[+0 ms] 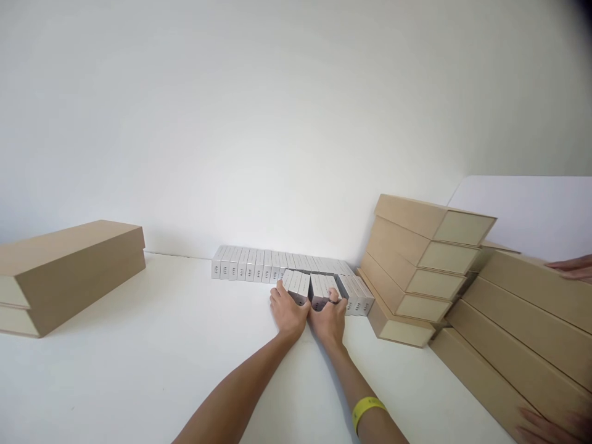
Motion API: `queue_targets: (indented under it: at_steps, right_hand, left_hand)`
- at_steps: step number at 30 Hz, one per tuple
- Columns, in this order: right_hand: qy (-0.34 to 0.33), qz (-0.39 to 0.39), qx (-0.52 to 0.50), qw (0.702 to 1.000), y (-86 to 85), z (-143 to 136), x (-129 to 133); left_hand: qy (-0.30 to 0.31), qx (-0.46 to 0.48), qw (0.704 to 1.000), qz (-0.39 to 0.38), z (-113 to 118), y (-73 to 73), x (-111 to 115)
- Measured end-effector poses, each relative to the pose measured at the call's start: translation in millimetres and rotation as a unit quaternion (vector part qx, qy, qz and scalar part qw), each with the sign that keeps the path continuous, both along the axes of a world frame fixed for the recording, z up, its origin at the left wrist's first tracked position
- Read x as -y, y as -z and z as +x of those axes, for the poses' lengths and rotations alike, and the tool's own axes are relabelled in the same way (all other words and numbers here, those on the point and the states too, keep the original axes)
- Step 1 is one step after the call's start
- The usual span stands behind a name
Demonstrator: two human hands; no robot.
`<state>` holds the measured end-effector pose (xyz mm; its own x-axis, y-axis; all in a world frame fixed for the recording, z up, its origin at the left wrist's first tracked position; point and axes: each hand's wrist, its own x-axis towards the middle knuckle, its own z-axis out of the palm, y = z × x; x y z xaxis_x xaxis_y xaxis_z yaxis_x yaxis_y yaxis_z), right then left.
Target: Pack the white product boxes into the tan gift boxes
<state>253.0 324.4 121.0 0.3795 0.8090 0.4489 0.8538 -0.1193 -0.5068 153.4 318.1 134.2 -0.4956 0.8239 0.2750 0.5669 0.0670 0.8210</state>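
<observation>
Together, two batches of small white boxes (296, 282) are held at a white table (139, 370), just in front of a longer row (250, 262) of like boxes lined up beside the wall (277, 123). The left batch is clasped by the left hand (289, 311), its fingers curled round the outer side and its thumb set at the near inner corner. The right batch is gripped in the right hand (327, 317), partly closed, with the thumb at the inner side and a bent finger laid by the top. Whether either batch is lifted clear of the table cannot be told. Three more white boxes are seen standing just right of that hand, near stacked brown boxes (407, 253). By their look, the white boxes can be judged light, stiff-walled and smooth, with corners easily dented. As loose slabs, they are best squeezed across the whole batch, low on both end faces, so that none is let slip from the middle; too hard a pinch could be marked on the card. At far right, other brown boxes (518, 345) are touched by another person's hands (571, 267).
</observation>
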Motion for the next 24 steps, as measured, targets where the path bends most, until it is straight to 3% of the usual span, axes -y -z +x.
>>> queue_targets:
  at_steps: [14, 24]
  right_hand:
    - [0.049, 0.036, 0.114, 0.992, 6.9, -10, 6]
    - [0.037, 0.045, 0.061, 0.996, 10.9, -1, -2]
  left_hand:
    - [0.01, -0.008, 1.0, 0.01, -3, -1.1, 3]
    - [0.014, -0.006, 1.0, 0.008, -4, -2.8, 6]
